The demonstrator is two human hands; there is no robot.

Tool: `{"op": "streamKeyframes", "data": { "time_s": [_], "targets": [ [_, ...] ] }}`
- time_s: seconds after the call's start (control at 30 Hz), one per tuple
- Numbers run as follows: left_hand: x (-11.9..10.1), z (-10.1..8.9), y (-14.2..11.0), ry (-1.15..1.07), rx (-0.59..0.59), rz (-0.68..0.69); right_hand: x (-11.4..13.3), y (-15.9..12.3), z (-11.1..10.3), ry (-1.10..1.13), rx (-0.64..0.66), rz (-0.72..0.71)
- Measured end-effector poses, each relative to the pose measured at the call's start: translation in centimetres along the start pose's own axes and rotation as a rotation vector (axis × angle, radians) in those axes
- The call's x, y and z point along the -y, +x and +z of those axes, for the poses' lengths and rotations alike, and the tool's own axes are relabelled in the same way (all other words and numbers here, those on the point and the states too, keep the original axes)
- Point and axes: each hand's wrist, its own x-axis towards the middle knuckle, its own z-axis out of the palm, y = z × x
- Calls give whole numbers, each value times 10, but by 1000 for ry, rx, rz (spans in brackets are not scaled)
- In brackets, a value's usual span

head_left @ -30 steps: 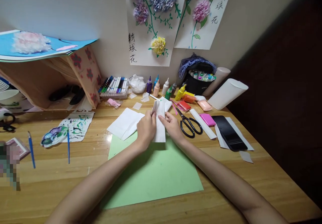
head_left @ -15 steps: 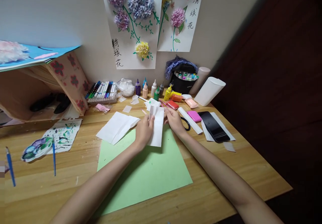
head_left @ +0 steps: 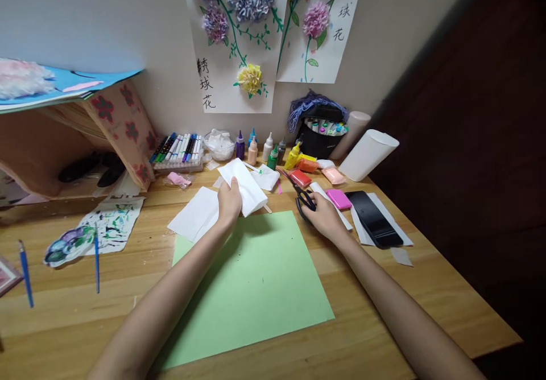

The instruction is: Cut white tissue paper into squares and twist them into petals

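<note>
Head view: folded paper [head_left: 247, 189] is pinched between thumb and fingers of the left hand [head_left: 229, 202], toward the far edge of the worktop [head_left: 63, 334]. Scissors [head_left: 304, 199], nearer the right edge, are touched at the handles by the right hand [head_left: 323, 215]; whether its fingers are clamped cannot be told. The strip [head_left: 343, 219] just beside could be snagged if the scissors are dragged sideways, and the paper's layers could slip apart if too loosely pinched.

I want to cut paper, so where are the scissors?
Right of centre in the head view, the scissors are at the right hand, beside the red packet.
</note>
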Motion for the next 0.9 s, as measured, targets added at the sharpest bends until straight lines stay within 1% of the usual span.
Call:
{"op": "streamKeyframes", "data": {
  "time_s": [0.03, 0.07, 0.1, 0.13, 0.17, 0.2, 0.23, 0.27, 0.33, 0.37, 0.4, 0.53, 0.6, 0.73, 0.9],
  "targets": [
    [-1, -3, 4, 57, -71, 38, 7, -4, 0, 205, 74, 26],
    [-2, -6, 7, 104, -130, 71, 14, -8, 2, 422, 220, 55],
    [-4, -9, 11, 141, -186, 100, 21, -13, 3, 630, 401, 74],
    [-6, -12, 14, 144, -210, 121, 28, -19, 6, 808, 591, 76],
    [-8, -15, 17, 136, -234, 138, 33, -25, 9, 932, 796, 80],
    [-10, -18, 20, 129, -259, 153, 38, -30, 12, 1013, 1002, 99],
    [-12, -21, 22, 126, -284, 165, 41, -36, 16, 1066, 1132, 134],
    [-15, -24, 23, 127, -308, 177, 44, -40, 20, 1094, 1242, 157],
    [-19, -27, 24, 126, -342, 199, 47, -45, 28, 1111, 1363, 180],
    [-21, -28, 23, 118, -352, 210, 48, -45, 32, 1112, 1386, 183],
    [-23, -28, 23, 109, -357, 220, 49, -45, 35, 1116, 1382, 187],
    [-25, -25, 20, 43, -334, 237, 56, -34, 40, 1161, 1253, 231],
    [-24, -23, 20, -16, -311, 225, 60, -28, 41, 1184, 1226, 253],
    [-22, -19, 21, -183, -263, 173, 63, -20, 43, 1255, 1235, 239],
    [-20, -16, 21, -349, -229, 133, 60, -17, 48, 1383, 1275, 205]
  ]
}}
